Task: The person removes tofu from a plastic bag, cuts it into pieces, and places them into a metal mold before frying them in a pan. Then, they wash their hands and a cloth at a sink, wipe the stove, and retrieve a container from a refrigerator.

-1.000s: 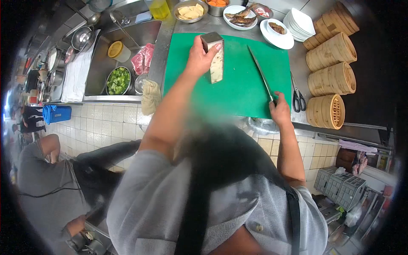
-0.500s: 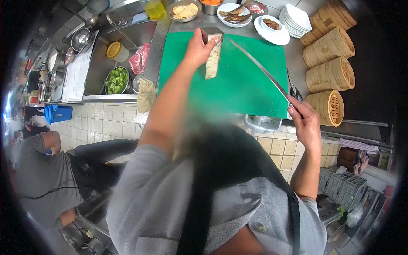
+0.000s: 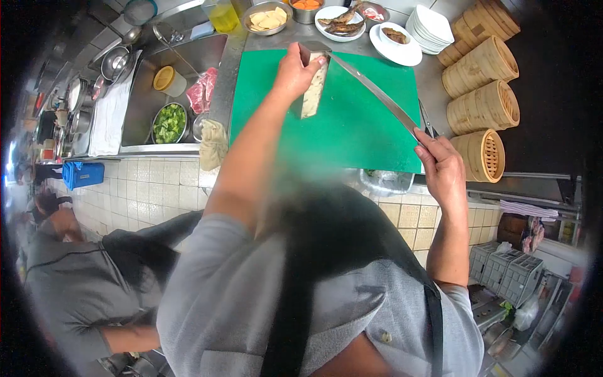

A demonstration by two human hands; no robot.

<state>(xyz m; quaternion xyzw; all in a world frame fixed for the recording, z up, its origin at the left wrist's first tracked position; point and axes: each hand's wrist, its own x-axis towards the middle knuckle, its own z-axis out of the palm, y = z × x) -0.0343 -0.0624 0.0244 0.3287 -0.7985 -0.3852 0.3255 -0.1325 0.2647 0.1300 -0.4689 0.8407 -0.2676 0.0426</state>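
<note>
A green cutting board [image 3: 370, 113] lies on the steel counter. On its upper left part rests a long pale speckled block [image 3: 312, 94] with a dark edge. My left hand [image 3: 296, 74] grips the far end of this block, thumb on its pale face. My right hand [image 3: 441, 164] is closed round the handle of a long knife [image 3: 381, 94]. The blade slants up and left over the board, its tip beside the block's far end near my left fingers. A dark metal piece shows at the block's far end; its full shape is hidden.
Bamboo steamers [image 3: 480, 107] and stacked white plates [image 3: 430, 28] stand at the right. Behind the board are a plate of fish [image 3: 342, 24] and a bowl of pale slices [image 3: 267, 19]. The sink [image 3: 141, 94] and a co-worker [image 3: 81, 270] are at the left.
My right hand has moved slightly up and left, and the knife blade is turned to show more of its flat side. The co-worker has shifted, one forearm now stretched lower down.
</note>
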